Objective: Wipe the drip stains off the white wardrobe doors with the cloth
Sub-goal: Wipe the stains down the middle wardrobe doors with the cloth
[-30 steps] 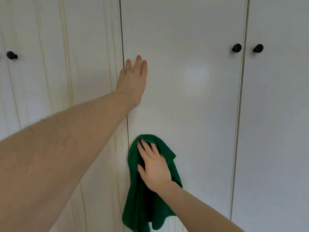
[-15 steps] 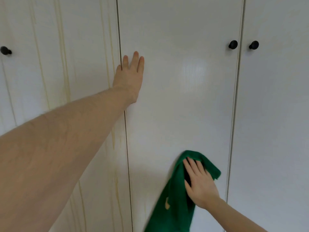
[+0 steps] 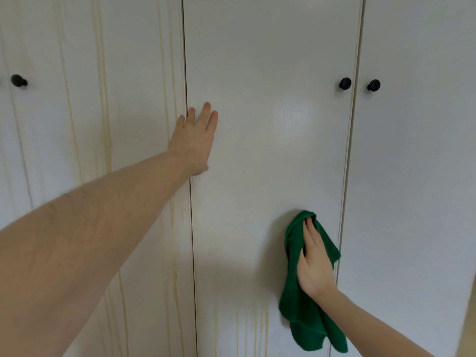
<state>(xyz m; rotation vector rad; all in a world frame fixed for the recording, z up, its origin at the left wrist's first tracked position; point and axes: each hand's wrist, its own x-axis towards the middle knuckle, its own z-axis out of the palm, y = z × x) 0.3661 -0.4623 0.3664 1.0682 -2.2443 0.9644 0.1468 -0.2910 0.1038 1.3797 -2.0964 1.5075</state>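
Left hand: the left hand [image 3: 195, 140] lies flat on the middle door [image 3: 270, 155], close to its left edge, with the fingers straight and together; this grip holds nothing.
Right hand: the right hand [image 3: 314, 264] presses the green cloth [image 3: 304, 313] against the lower right part of the same door; the fingers are straight on the cloth, and the fingertips go under a fold at the top of it.
Cloth: it is bunched under the palm and the loose end hangs down below the wrist, near the gap to the right door [image 3: 417, 176].
Drip stains: yellowish streaks [image 3: 103, 99] run down the left door [image 3: 123, 60] over its whole height; shorter streaks [image 3: 257, 333] show at the bottom of the middle door, just left of the hanging cloth. The upper part of the middle door looks clean, with a soft shine on it.
Knobs: one black knob [image 3: 345, 83] sits on the right edge of the middle door, another knob [image 3: 373, 85] just beside it on the right door, and a third knob [image 3: 18, 80] far at the left.
In the way: the left forearm [image 3: 90, 240] crosses in front of the left door and hides part of its streaks.
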